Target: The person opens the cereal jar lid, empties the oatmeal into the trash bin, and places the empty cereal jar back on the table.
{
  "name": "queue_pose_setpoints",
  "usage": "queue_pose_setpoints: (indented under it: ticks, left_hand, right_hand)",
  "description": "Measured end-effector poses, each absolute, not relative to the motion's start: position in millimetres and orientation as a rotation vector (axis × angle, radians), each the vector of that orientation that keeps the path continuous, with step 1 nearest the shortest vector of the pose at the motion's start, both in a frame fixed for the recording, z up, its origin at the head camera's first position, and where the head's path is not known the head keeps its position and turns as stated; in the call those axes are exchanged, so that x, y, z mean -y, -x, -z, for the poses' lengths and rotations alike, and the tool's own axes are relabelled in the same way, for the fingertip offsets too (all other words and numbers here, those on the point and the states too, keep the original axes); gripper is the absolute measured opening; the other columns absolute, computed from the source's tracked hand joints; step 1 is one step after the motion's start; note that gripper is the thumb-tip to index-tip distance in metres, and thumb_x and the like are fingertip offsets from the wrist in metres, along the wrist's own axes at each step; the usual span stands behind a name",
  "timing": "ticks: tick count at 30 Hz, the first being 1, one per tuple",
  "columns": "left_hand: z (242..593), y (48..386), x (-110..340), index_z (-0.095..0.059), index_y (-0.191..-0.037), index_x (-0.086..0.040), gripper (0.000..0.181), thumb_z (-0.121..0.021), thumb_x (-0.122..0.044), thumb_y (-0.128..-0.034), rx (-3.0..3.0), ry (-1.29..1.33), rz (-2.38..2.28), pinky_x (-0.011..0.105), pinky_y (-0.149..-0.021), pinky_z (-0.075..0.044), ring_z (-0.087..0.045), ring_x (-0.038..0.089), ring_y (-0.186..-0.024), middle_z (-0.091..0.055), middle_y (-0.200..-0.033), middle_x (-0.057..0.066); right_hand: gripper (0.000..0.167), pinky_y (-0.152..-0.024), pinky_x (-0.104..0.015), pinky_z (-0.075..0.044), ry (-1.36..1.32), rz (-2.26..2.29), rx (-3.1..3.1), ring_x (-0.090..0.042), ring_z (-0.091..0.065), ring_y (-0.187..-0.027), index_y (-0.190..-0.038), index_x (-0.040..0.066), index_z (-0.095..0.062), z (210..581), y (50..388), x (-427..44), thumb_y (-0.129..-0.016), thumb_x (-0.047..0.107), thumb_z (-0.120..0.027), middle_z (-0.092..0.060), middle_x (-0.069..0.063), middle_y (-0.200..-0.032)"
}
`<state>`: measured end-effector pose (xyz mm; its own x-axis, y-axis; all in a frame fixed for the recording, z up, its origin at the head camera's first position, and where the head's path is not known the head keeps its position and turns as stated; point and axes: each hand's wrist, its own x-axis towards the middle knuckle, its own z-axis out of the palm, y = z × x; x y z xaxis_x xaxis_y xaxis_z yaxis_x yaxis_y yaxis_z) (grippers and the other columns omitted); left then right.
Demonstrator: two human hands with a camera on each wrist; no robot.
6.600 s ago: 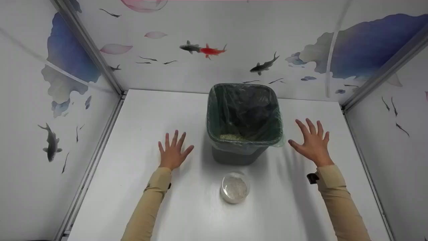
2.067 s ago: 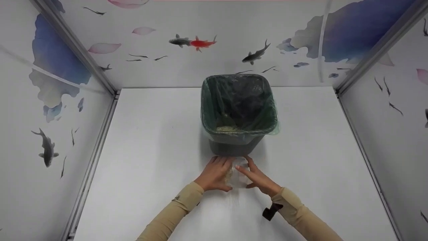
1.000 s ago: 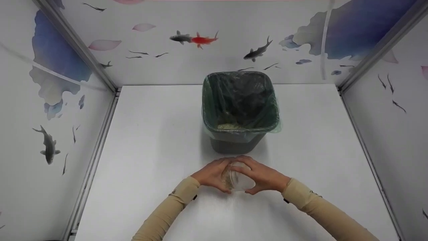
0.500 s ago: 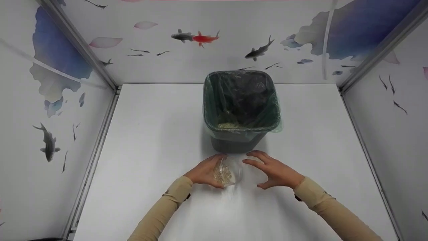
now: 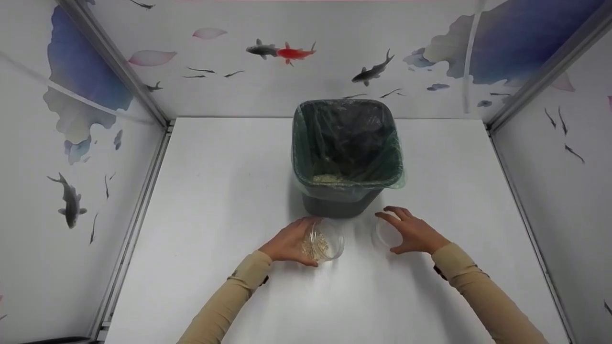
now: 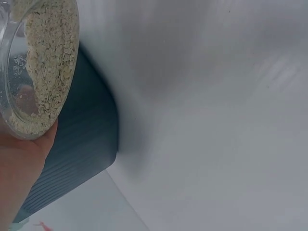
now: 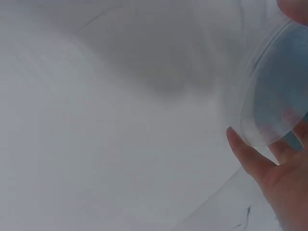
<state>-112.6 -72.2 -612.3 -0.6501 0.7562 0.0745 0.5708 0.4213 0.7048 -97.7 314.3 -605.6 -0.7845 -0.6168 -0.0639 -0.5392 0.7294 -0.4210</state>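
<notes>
In the head view my left hand (image 5: 287, 242) grips a clear plastic tub (image 5: 332, 241) from its left side. The tub is tilted, with its round mouth facing right. Pale, coarse flakes (image 6: 54, 57) fill part of it in the left wrist view. To the right, my right hand (image 5: 417, 234) holds a round see-through lid (image 5: 388, 234) by its edge, thumb and fingers on opposite sides. The lid (image 7: 276, 82) is apart from the tub. Both hands are just in front of a grey bin (image 5: 337, 205) lined with a green bag (image 5: 349, 185).
Pale flakes (image 5: 327, 178) are visible inside the bin. The bin stands on a white table (image 5: 229, 167) near the back wall, which has printed fish (image 5: 294, 53). Metal rails run along the left (image 5: 143, 205) and right (image 5: 519, 210) table edges.
Earlier, both hands were spread over the table and the tub stood upright. Then both hands gripped it; the lid came off and moved right with my right hand, while the tub shifted slightly left.
</notes>
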Motion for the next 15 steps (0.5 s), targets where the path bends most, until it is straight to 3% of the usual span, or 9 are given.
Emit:
queue_pose_setpoints:
  ticks: [6,15]
  left_hand:
    - [605,114,79,-0.036,-0.144,-0.005,0.109,-0.091,-0.044,-0.0589,-2.447,-1.153,-1.040,0.039,-0.104,-0.038,-0.044,0.024,-0.127,-0.046,-0.138,0.010]
    - [584,118,89,-0.037,-0.142,-0.004,0.107,-0.092,-0.042,-0.0583,-2.431,-1.232,-1.010,0.042,-0.103,-0.039,-0.046,0.024,-0.124,-0.048,-0.135,0.013]
  right_hand:
    - [0.094,-0.076,-0.057,-0.051,0.739,0.525,-2.734,-0.042,-0.038,-0.125,-0.143,0.009,-0.042,616,111,-333,-0.064,0.020,-0.091,-0.037,-0.023,-0.141]
    - [0.096,-0.083,-0.066,-0.044,0.546,0.449,-2.747,-0.048,-0.039,-0.123,-0.143,0.005,-0.041,628,121,-347,-0.064,0.023,-0.092,-0.037,-0.028,-0.137]
